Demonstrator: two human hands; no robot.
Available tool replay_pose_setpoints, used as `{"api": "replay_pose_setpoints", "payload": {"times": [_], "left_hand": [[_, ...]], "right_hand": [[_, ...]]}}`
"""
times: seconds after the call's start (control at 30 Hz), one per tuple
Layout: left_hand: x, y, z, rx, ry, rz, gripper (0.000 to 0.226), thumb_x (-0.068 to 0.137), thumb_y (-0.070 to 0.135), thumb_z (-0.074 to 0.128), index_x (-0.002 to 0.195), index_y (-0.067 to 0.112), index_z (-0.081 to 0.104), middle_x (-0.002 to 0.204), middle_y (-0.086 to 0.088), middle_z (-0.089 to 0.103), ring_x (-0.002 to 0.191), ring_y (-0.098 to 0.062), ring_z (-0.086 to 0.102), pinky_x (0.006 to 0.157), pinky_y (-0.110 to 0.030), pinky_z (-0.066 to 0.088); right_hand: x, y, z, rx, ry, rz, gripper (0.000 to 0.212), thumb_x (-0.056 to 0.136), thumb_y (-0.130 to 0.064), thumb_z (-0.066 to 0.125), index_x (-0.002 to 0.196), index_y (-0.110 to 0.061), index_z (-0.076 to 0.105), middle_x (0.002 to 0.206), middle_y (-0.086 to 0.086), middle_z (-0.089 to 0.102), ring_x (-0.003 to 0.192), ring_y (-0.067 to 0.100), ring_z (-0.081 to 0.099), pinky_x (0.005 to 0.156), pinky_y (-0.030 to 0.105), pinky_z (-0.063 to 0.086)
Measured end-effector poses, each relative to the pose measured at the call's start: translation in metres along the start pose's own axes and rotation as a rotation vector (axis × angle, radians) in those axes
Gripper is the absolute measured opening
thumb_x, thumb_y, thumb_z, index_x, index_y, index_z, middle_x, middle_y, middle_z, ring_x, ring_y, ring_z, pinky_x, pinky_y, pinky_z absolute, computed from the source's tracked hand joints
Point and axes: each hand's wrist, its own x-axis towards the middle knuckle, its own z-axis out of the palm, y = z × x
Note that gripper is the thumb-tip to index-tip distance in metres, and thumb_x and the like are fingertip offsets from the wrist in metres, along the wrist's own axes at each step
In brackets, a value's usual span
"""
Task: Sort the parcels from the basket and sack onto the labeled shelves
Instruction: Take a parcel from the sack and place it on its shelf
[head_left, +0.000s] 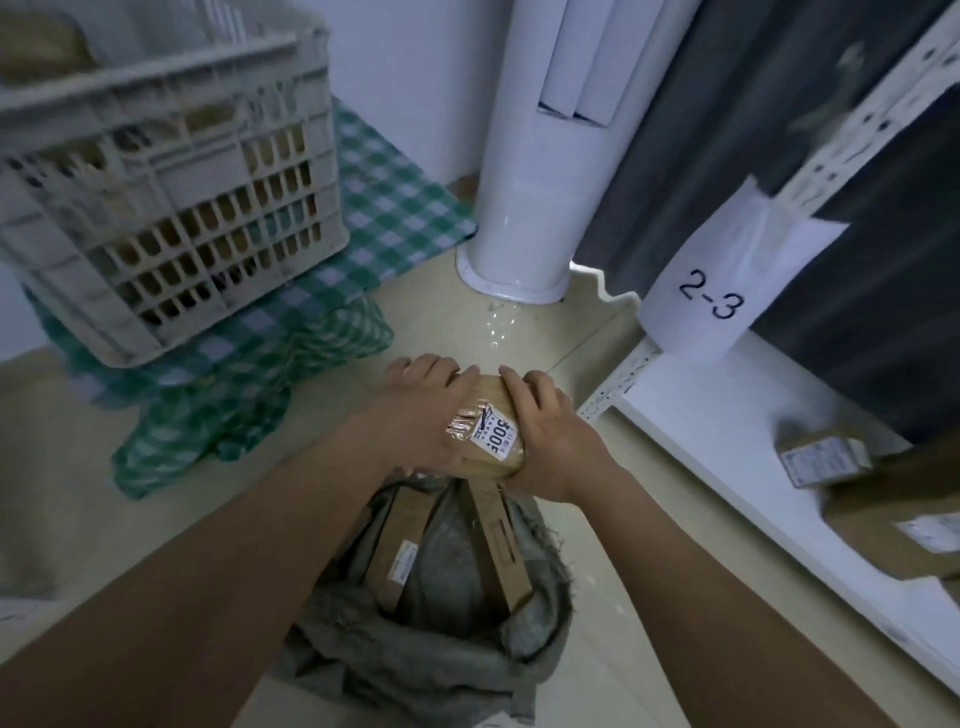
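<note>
1. Here we are holding a brown parcel (488, 415) above the grey sack (431, 649), left hand (415, 410) and right hand (545, 431) each keeping a curled grip on its sides.
2. Beside us, the shelf (727, 415) labelled 2-3 is carrying boxes (826, 457).

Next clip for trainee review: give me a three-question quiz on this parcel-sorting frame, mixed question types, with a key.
1. True or false: both hands grip the parcel above the sack.
2. What is written on the shelf label?
3. The basket rests on: A) bare floor B) checked cloth C) the shelf

Key: 1 true; 2 "2-3"; 3 B. Left hand, right hand.
</note>
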Motion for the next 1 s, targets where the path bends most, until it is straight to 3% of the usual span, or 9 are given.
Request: {"api": "replay_pose_setpoints", "payload": {"times": [0.17, 0.37, 0.7, 0.9, 1.0], "left_hand": [[-0.026, 0.029, -0.132, -0.002, 0.056, 0.09, 0.087, 0.084, 0.057, 0.056, 0.151, 0.021, 0.014, 0.15, -0.001, 0.027, 0.136, -0.023, 0.025, 0.112, -0.043, 0.022], [-0.06, 0.066, -0.28, -0.048, 0.114, 0.2, 0.055, 0.093, 0.049, 0.05, 0.138, 0.021, 0.041, 0.133, -0.003, 0.049, 0.122, -0.025, 0.042, 0.1, -0.04, 0.037], [-0.146, 0.152, -0.468, -0.044, 0.214, 0.342, 0.053, 0.094, 0.05, 0.048, 0.141, 0.027, 0.04, 0.134, -0.004, 0.048, 0.124, -0.027, 0.041, 0.1, -0.043, 0.04], [-0.168, 0.242, -0.558, -0.057, 0.383, 0.46, 0.055, 0.094, 0.047, 0.048, 0.143, 0.024, 0.038, 0.142, -0.006, 0.041, 0.13, -0.029, 0.037, 0.105, -0.046, 0.037], [-0.173, 0.294, -0.597, -0.093, 0.461, 0.527, 0.057, 0.095, 0.045, 0.048, 0.146, 0.026, 0.033, 0.149, 0.001, 0.033, 0.135, -0.025, 0.032, 0.107, -0.044, 0.036]], "right_hand": [[-0.05, -0.016, -0.134, 0.007, 0.01, 0.085, 0.122, 0.064, -0.035, 0.085, 0.154, -0.02, 0.005, 0.145, 0.008, 0.02, 0.129, 0.031, 0.032, 0.096, 0.044, 0.046], [-0.117, -0.045, -0.274, -0.061, 0.108, 0.19, 0.113, 0.062, -0.031, 0.083, 0.152, -0.019, 0.015, 0.142, 0.007, 0.025, 0.124, 0.032, 0.038, 0.089, 0.04, 0.048], [-0.249, -0.096, -0.441, -0.2, 0.345, 0.353, 0.117, 0.063, -0.046, 0.083, 0.152, -0.023, 0.01, 0.145, 0.005, 0.024, 0.133, 0.028, 0.029, 0.105, 0.045, 0.042], [-0.333, -0.071, -0.533, -0.321, 0.542, 0.432, 0.116, 0.064, -0.049, 0.082, 0.152, -0.02, 0.012, 0.144, 0.005, 0.026, 0.132, 0.026, 0.028, 0.103, 0.04, 0.042], [-0.378, -0.043, -0.579, -0.331, 0.595, 0.471, 0.118, 0.065, -0.049, 0.082, 0.153, -0.022, 0.008, 0.146, 0.003, 0.023, 0.135, 0.023, 0.026, 0.1, 0.039, 0.044]]}}
